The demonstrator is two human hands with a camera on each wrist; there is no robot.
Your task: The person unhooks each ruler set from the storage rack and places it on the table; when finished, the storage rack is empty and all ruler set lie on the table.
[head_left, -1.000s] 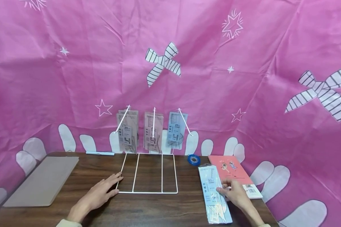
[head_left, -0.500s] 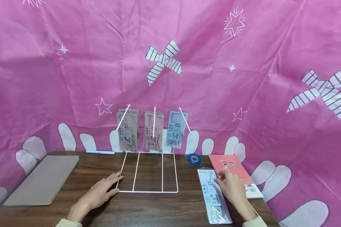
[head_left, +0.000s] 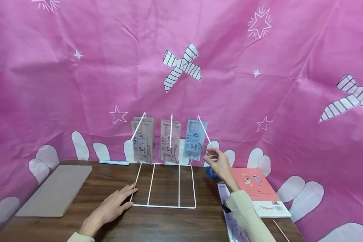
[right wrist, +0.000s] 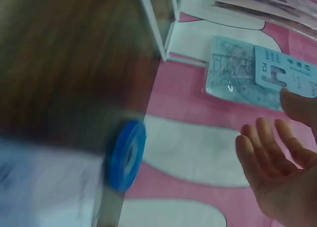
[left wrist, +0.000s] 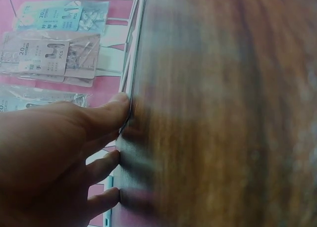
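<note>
A white wire rack (head_left: 163, 206) stands on the brown table. My left hand (head_left: 112, 206) lies flat at its left side, thumb and fingertips touching the base wire. Ruler sets in clear sleeves hang from its three hooks: grey ones (head_left: 143, 144) at left, pink ones (head_left: 164, 141) in the middle, a blue one (head_left: 195, 141) at right. Beside the tip of the right hook (head_left: 205, 130) is my right hand (head_left: 220, 164); in the right wrist view its fingers are loosely bent and hold nothing. Another packaged ruler set (head_left: 224, 191) lies on the table, partly hidden under my right sleeve.
A roll of blue tape (right wrist: 126, 155) sits at the table's back edge. To the right lie a red-covered book (head_left: 254, 188) and a thin rod (head_left: 280, 230). A grey board or folder (head_left: 57, 191) is at left, a light blue pen (head_left: 114, 162) behind.
My right hand has left the ruler set on the table and risen forward and left to the right hook's tip. The left hand stays on the rack's base. The head view has turned slightly.
</note>
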